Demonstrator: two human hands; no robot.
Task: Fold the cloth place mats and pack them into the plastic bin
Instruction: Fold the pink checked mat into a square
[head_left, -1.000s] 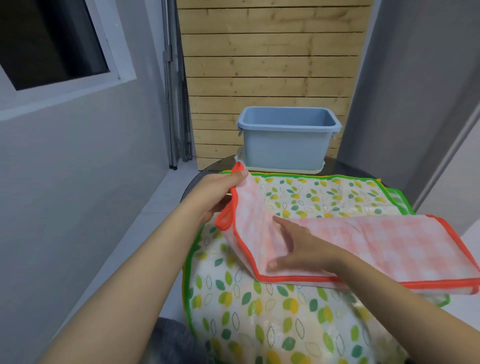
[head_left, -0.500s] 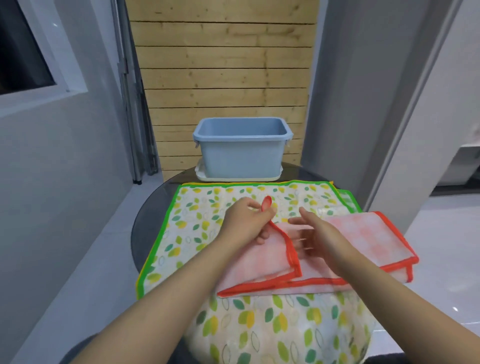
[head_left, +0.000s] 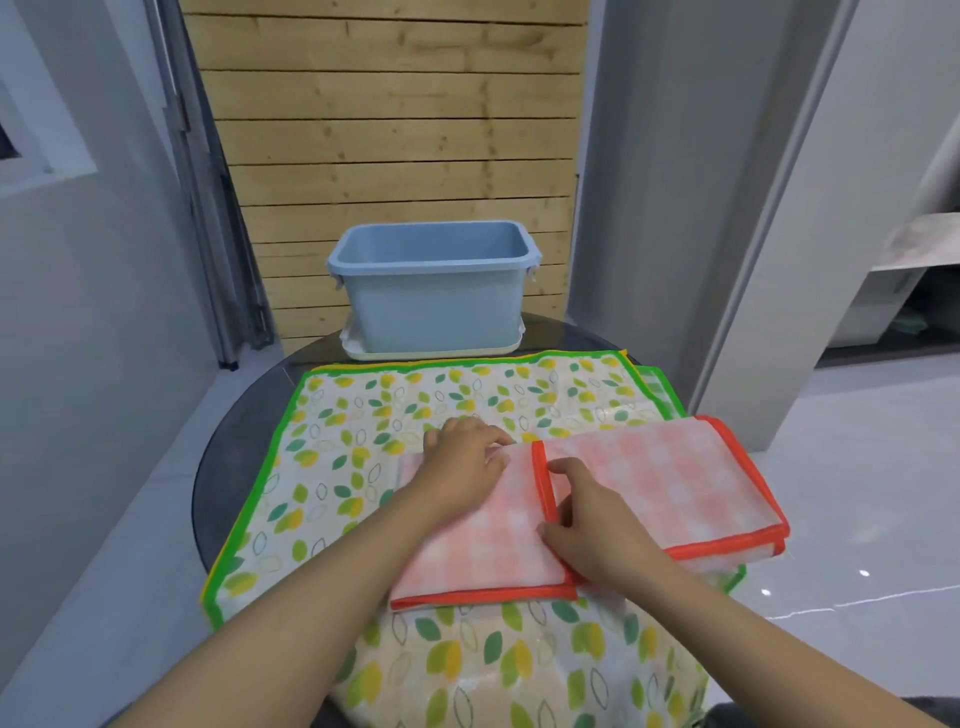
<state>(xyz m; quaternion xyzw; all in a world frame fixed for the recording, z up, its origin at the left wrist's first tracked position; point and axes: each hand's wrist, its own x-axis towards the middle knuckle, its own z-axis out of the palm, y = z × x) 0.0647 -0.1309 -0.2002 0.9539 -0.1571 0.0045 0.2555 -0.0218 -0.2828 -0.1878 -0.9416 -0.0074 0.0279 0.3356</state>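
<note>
Pink checked mat (head_left: 644, 483), partly hidden, lies under flat left hand (head_left: 462, 462) and right hand (head_left: 587, 525).

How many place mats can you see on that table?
3 at least: the pink checked mat being folded under both hands, the leaf-print mat spread beneath it, and a green-edged mat peeking out at its far right corner. More may be hidden underneath.

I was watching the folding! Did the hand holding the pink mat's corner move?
Yes. The left hand came down, laying the flap flat on the pink mat, over the leaf-print mat.
</note>
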